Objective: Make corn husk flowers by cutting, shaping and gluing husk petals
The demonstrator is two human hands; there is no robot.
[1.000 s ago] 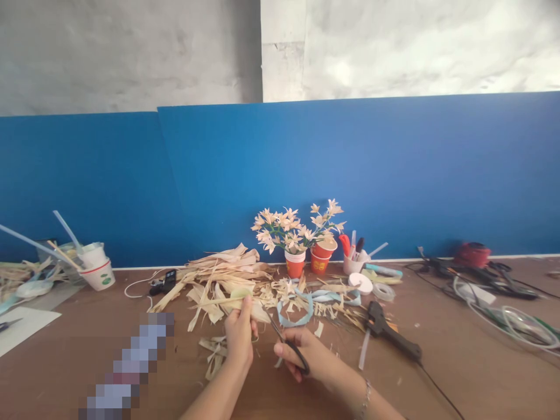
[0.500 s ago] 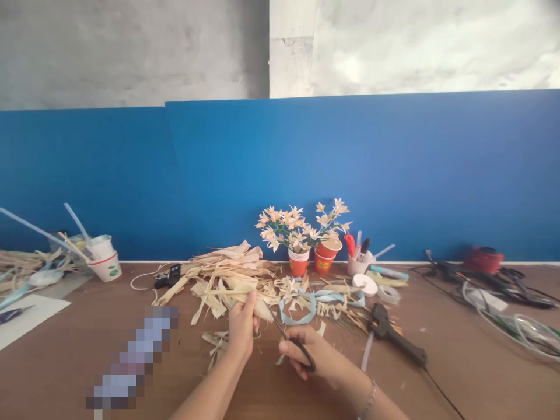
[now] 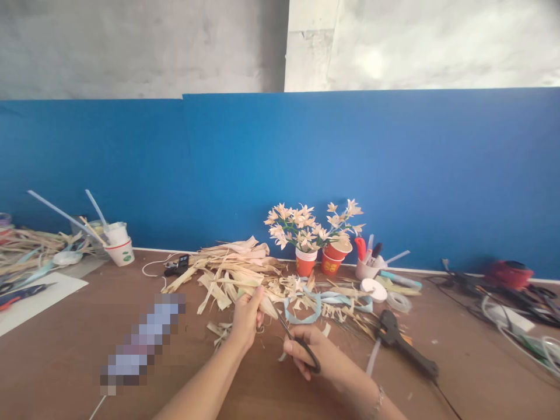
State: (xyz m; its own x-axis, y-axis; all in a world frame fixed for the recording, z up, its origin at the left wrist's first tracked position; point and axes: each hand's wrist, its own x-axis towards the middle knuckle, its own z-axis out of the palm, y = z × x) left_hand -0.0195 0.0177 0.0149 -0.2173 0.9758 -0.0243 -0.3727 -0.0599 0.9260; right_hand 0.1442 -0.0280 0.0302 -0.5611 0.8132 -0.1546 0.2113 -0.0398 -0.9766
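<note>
My left hand (image 3: 247, 318) pinches a pale strip of dried corn husk (image 3: 268, 304) between thumb and fingers. In my right hand (image 3: 306, 349) is a pair of scissors (image 3: 285, 328) with dark handles, its blades pointing up and left against the husk's right edge. Whether the blades are parted is too small to tell. Just behind my hands lies a heap of dried husks (image 3: 236, 262), with light blue ribbon (image 3: 306, 318) looped to its right. Small husk scraps (image 3: 219, 333) lie left of my left wrist.
Husk flowers (image 3: 297, 224) stand in red paper cups (image 3: 305, 265) by the blue partition (image 3: 227, 163). A glue gun (image 3: 406, 344) lies to the right, near tangled cables (image 3: 499, 309). White cups (image 3: 119, 252) with sticks and a blurred-out object (image 3: 144, 344) are on the left.
The view has swung slightly left, so the whole scene sits further right. Both hands keep their hold on the husk and the scissors, and the blades still meet the husk.
</note>
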